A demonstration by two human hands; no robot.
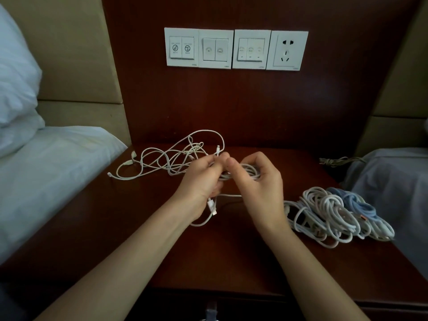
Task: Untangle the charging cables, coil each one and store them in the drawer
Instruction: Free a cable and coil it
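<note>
Right hand (257,181): fingers curled round a small white coil (249,171), thumb raised against the other thumb. Left hand (203,179): touching the right, fingertips pinching the cable where it leaves the coil; a plug (212,206) hangs just below its palm. Tangle (166,158): loose white cables with several plug ends showing, lying on the nightstand (150,232) beyond this hand and to its left; one strand rises from it to the pinching fingers. Pile (333,214): wound coils, white with pale blue at the far side, on the same top just right of the right wrist, apart from it.
</note>
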